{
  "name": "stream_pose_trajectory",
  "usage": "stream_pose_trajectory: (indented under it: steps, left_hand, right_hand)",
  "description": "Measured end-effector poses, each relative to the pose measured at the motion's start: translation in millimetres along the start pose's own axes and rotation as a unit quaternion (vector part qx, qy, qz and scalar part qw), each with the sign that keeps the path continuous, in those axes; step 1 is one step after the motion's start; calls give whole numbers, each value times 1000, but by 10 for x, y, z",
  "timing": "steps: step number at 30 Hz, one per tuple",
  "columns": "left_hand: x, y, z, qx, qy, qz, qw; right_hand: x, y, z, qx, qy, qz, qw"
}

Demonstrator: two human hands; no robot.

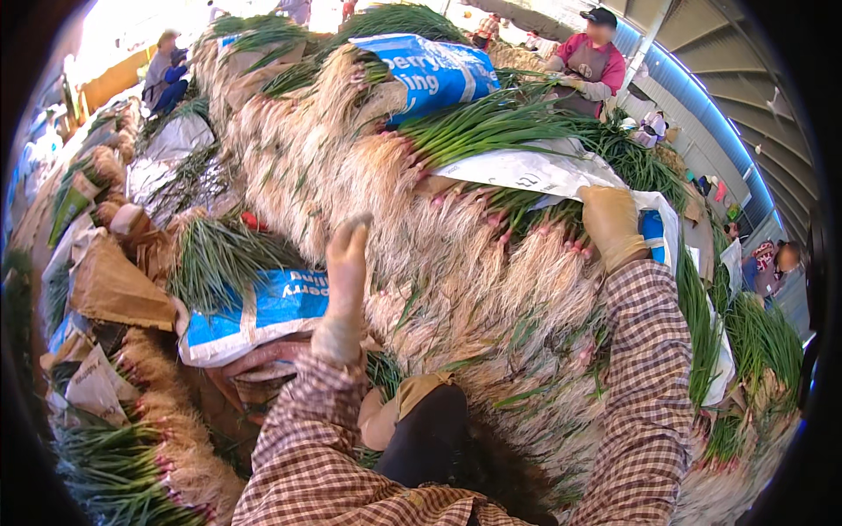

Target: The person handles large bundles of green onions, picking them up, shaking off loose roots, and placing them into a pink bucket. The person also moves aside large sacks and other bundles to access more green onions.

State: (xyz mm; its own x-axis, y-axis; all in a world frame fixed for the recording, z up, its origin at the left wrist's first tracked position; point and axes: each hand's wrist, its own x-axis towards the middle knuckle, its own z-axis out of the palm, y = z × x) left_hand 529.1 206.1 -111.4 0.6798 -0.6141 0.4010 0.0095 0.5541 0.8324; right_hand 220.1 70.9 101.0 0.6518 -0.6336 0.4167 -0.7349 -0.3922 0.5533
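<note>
My right hand [612,220], in a tan glove, grips the edge of a white plastic sheet [539,167] at the right of the big heap. Green onions with long pale roots [427,223] make up the heap. Some lie on top of the sheet, green leaves [487,128] pointing right; others with reddish bulbs show under its lower edge. My left hand [346,256], in a light glove, is raised over the roots left of centre, its fingers held together and no object visible in it. Beside it, a blue and white printed sack [263,315] lies under a bundle of green leaves [223,256].
A blue printed sack [441,72] lies atop the heap. More onions [164,440] are piled at lower left, near a brown sack [122,283]. A co-worker in a pink top [592,59] stands behind the heap; another person [164,72] sits at upper left.
</note>
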Motion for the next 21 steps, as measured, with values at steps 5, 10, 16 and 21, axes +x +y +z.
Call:
stream_pose_trajectory:
  steps: [5,10,16,21]
  left_hand:
    - [1195,18,93,156,-34,73,984]
    - [1997,-141,258,147,-107,-39,983]
    - [2325,-232,527,-189,-106,-204,955]
    - [2356,-175,0,407,-95,365,832]
  right_hand:
    - [-190,38,-320,35,50,-44,997]
    - [-662,355,-495,18,64,-50,997]
    - [-1298,840,-601,115,82,42,989]
    - [-1558,1014,-754,251,55,78,963]
